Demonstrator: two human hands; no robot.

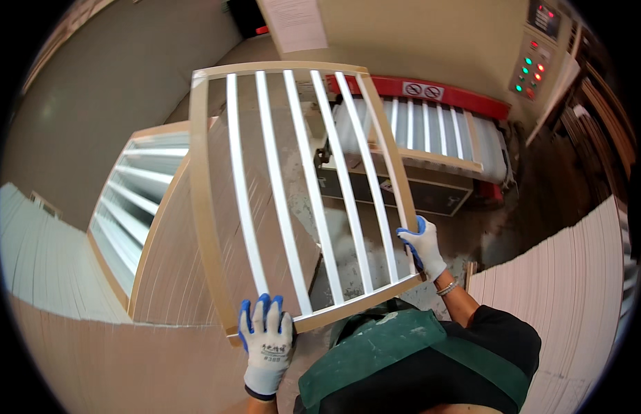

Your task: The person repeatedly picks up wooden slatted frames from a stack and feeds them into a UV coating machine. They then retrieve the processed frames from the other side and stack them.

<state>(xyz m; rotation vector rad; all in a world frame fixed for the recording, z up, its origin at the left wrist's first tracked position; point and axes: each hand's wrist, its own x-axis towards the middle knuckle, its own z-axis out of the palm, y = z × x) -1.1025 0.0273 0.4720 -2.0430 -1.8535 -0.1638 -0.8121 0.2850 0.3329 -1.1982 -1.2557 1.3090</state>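
Observation:
A large slatted frame (pixel 312 185) with a tan border and several white slats is held up, tilted, in front of me. My left hand (pixel 267 338), in a white and blue glove, grips its near left corner, with the fingers over the near rail. My right hand (pixel 423 247), gloved alike, is closed around the right rail near the near right corner; its fingertips are partly hidden. Beyond the right rail, a similar slatted panel (pixel 431 162) lies on the rollers of a machine with a red guard (pixel 465 103).
More slatted frames (pixel 131 207) are stacked at the left. Tall stacks of pale boards stand at the near left (pixel 44 262) and right (pixel 555 290). A brown board stack (pixel 175 269) lies partly under the held frame. A control panel (pixel 532 65) with lit buttons is at the far right.

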